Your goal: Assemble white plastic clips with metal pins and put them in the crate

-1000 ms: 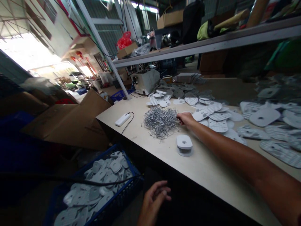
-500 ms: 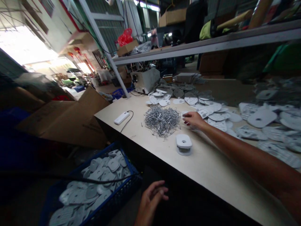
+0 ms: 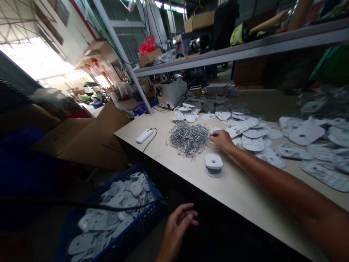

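My right hand (image 3: 222, 139) is at the right edge of a heap of small bent metal wire pieces (image 3: 188, 137), fingers pinched together. Whether a wire piece is between the fingertips is too small to tell. Just in front of this hand, a white rounded clip-like part (image 3: 214, 164) rests on the table (image 3: 169, 154). My left hand (image 3: 177, 227) hovers below the table's front edge, fingers loosely curled and apart, holding nothing. Many flat white and grey plastic plates (image 3: 252, 143) lie spread beyond my right hand.
At lower left stands a blue crate (image 3: 158, 194) full of similar plates. A white power bank (image 3: 144, 136) with a black cable lies near the table's left corner. Behind are a shelf (image 3: 226, 55) and a boxy machine (image 3: 171, 94). An open cardboard box (image 3: 92, 142) is left.
My right hand's fingers have closed into a pinch beside the wire heap. My left hand keeps nearly the same pose. The view has shifted slightly.
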The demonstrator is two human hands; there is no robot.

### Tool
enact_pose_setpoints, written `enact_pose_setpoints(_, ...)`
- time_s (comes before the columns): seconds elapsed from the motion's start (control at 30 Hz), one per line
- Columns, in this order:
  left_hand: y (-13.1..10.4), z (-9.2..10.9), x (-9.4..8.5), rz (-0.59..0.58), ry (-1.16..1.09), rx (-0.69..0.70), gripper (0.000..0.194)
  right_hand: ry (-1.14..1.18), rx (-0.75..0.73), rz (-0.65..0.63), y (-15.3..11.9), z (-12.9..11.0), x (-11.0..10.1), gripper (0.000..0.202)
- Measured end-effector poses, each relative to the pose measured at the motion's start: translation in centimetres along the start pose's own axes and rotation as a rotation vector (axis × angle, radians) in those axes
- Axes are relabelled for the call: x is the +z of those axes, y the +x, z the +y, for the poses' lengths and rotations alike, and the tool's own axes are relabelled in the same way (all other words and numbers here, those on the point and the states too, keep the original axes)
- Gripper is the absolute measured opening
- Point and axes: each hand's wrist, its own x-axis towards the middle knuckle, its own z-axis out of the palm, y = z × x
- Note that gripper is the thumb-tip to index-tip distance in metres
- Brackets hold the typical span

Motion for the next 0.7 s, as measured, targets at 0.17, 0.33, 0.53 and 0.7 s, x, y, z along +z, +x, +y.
enact_pose_setpoints(0.17, -0.7, -0.3, -0.5, 0.032, 0.011, -0.015, 0.056, 0.074, 0.042, 0.041, 0.2, -0.3, -0.2, 0.009)
enact_pose_setpoints(0.33, -0.6, -0.1, -0.6, 0.045, -0.001, -0.02, 0.059, 0.204, 0.136, -0.018, 0.2, -0.3, 0.3, 0.012)
enact_pose_setpoints(0.53, -0.4, 0.1, -0.5, 0.021, 0.006, 0.0, 0.056, 0.4, 0.186, -0.092, 0.2, -0.8, 0.3, 0.009)
enact_pose_setpoints(0.7, -0.6, 0.0, -0.4, 0.01, -0.011, 0.005, 0.056, 0.562, 0.22, -0.146, 0.5, -1.9, -0.6, 0.01)
